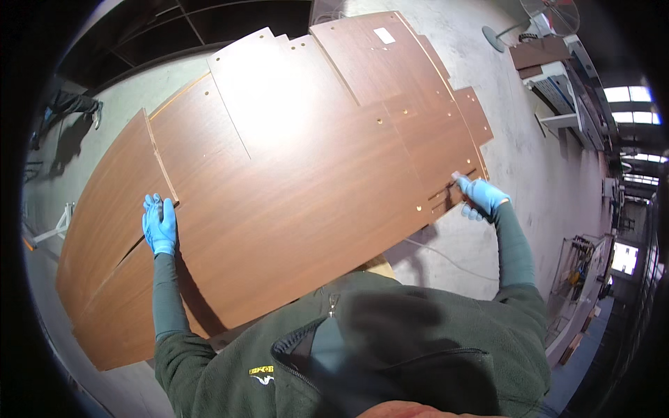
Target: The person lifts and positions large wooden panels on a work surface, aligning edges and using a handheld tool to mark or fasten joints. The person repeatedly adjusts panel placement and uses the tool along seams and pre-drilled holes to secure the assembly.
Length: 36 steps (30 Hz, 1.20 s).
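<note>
A wide spread of brown wood-finish panels (306,181) lies in front of me, with small round holes and fittings along its edges. My left hand (160,224), in a blue glove, rests flat on the left part, fingers stretched out beside the lower end of a thin raised panel edge (162,161). At the right end of the panels, my right hand (481,198), also gloved in blue, is closed at the border. A small pale tip (456,175) shows at its fingers; what it belongs to is unclear. Dark thin marks or shadows lie on the wood beside it.
A white label (384,35) sits on the far panel. Dark shelving (209,28) stands at the back left, near a person's legs (73,104). A pedestal fan (550,15) is at far right, above stacked boards (540,52). A thin cable (453,259) crosses the grey floor.
</note>
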### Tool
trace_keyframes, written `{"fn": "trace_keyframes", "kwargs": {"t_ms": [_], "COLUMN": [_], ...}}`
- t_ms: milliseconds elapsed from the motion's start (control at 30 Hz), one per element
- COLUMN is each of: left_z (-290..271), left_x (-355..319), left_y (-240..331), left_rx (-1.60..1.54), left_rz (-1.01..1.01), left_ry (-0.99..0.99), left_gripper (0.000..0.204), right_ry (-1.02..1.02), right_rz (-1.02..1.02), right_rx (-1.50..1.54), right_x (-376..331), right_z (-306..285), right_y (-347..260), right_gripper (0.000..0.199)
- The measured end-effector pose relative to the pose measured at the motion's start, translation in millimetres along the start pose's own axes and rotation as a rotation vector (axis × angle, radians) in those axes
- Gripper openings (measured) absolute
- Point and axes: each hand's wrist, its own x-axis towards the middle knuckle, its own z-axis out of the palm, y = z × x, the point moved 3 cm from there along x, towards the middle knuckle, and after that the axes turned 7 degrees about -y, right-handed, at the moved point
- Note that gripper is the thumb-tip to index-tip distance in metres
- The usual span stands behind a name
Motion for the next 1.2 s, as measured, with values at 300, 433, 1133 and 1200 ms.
{"fn": "trace_keyframes", "kwargs": {"t_ms": [300, 433, 1133, 1200], "left_z": [-0.2, -0.1, -25.1, -26.3], "left_x": [3.5, 5.2, -16.0, -17.9], "left_y": [-2.7, -3.0, 32.0, 32.7], "left_rx": [0.030, 0.091, 0.090, 0.072], "left_rz": [-0.013, -0.012, -0.040, -0.057], "left_ry": [-0.038, -0.033, -0.006, -0.006], "left_gripper": [0.077, 0.080, 0.086, 0.085], "right_ry": [-0.433, 0.109, -0.672, -0.669], "right_rz": [-0.522, -0.283, -0.759, -0.719], "right_rx": [-0.076, 0.170, -0.029, -0.033], "right_x": [-62.2, -70.6, -136.8, -150.1], "right_z": [106.6, 86.6, 318.4, 321.7], "right_y": [-7.0, -7.1, -51.0, -77.6], "right_gripper": [0.059, 0.069, 0.051, 0.055]}}
